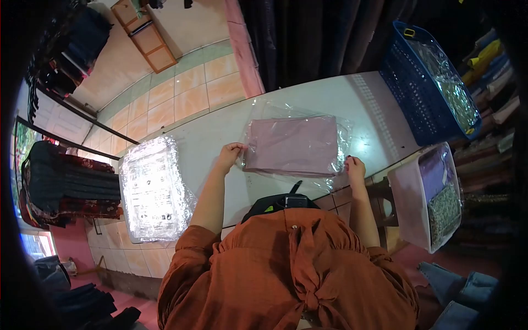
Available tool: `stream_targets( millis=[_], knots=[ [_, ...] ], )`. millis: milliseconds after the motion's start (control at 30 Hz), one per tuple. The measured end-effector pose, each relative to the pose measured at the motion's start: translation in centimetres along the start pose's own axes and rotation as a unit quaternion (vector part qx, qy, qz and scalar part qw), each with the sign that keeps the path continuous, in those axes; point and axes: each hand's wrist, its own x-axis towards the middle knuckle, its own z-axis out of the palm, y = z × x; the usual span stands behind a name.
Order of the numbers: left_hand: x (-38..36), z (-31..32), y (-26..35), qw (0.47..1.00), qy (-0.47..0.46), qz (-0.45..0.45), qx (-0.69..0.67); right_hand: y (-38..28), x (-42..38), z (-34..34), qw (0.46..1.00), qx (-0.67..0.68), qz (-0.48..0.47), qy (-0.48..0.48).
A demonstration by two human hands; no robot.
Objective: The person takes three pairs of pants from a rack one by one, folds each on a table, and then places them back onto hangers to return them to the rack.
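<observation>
A folded mauve garment point(294, 144) lies flat inside a clear plastic bag point(344, 132) on the white table point(214, 132). At the bag's left edge, my left hand point(232, 156) has its fingers pinched on the plastic. On the opposite side, my right hand point(355, 168) holds the bag's lower right edge between closed fingers. The garment sits between my two hands, and the plastic reaches past it on all sides.
A shiny stack of clear plastic packs point(151, 190) is at the table's left end. A blue basket point(421, 93) with plastic-wrapped items stands at the right end, beside a white bin point(410, 192). A black item point(272, 203) lies against my front. Clothes hang around.
</observation>
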Motion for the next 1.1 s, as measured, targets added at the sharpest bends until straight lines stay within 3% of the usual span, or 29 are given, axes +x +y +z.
stream_targets(
  millis=[33, 100, 167, 233, 300, 333, 367, 433, 533, 600, 667, 733, 767, 800, 867, 1000, 1067, 1100],
  knots=[
    [0.4, 0.3, -0.3, 0.995, 0.005, 0.098, 0.023, -0.1, 0.0, -0.2, 0.999, -0.040, -0.005, -0.010],
    [0.4, 1.5, 0.0, 0.993, 0.019, 0.113, 0.030, 0.4, 0.4, 0.0, 0.997, -0.069, -0.026, 0.001],
    [-0.3, 3.0, 1.3, 0.998, 0.063, 0.008, -0.012, 0.8, 1.2, 0.3, 0.988, -0.120, -0.096, 0.004],
    [-0.7, 3.9, 1.1, 0.995, 0.095, -0.012, 0.014, -0.7, 0.8, 0.0, 0.974, -0.182, -0.135, 0.014],
    [-0.8, 4.3, 0.5, 0.990, 0.128, -0.036, 0.041, -0.1, 1.8, 0.2, 0.987, -0.128, -0.092, -0.031],
    [-0.7, 4.0, 0.0, 0.993, 0.094, -0.056, 0.047, -0.9, 1.6, -0.2, 0.997, 0.037, -0.002, -0.072],
    [-0.7, 3.7, -0.5, 0.994, 0.060, -0.076, 0.053, -1.7, 1.8, -0.9, 0.996, 0.037, -0.005, -0.078],
    [-1.9, 3.9, 0.5, 0.992, 0.085, -0.093, 0.023, -2.1, 3.0, -2.4, 0.979, 0.146, 0.066, -0.129],
    [-2.9, 4.2, -0.4, 0.981, 0.161, -0.096, -0.048, -1.2, 7.2, -5.8, 0.973, 0.205, 0.007, -0.109],
    [-3.3, 4.0, -1.3, 0.970, 0.213, -0.076, -0.086, -4.2, 9.2, -9.3, 0.964, 0.255, 0.057, -0.048],
    [-3.7, 4.3, -1.8, 0.951, 0.276, -0.073, -0.120, -5.9, 12.8, -14.3, 0.953, 0.290, 0.012, -0.088],
    [-3.2, 5.1, -3.8, 0.946, 0.303, -0.055, -0.104, -9.8, 15.8, -18.3, 0.945, 0.326, 0.017, -0.001],
    [-2.9, 5.5, -4.4, 0.939, 0.330, -0.041, -0.086, -13.1, 16.0, -21.1, 0.929, 0.364, 0.042, -0.054],
    [-2.9, 6.5, -4.0, 0.938, 0.333, -0.038, -0.088, -15.7, 16.5, -22.6, 0.922, 0.384, -0.018, -0.040],
    [-2.9, 9.9, -3.0, 0.914, 0.401, -0.036, 0.061, -21.2, 16.7, -24.7, 0.904, 0.417, -0.082, -0.043],
    [-1.6, 16.7, -0.4, 0.949, 0.276, -0.073, 0.136, -31.2, 10.8, -22.5, 0.871, 0.376, -0.299, -0.101],
    [-0.1, 19.2, -1.2, 0.985, 0.132, -0.034, 0.107, -33.5, 6.9, -18.5, 0.852, 0.352, -0.344, -0.179],
    [-0.6, 19.8, -0.6, 0.985, 0.137, -0.038, 0.103, -33.3, 5.9, -15.9, 0.847, 0.323, -0.372, -0.200]
  ],
)
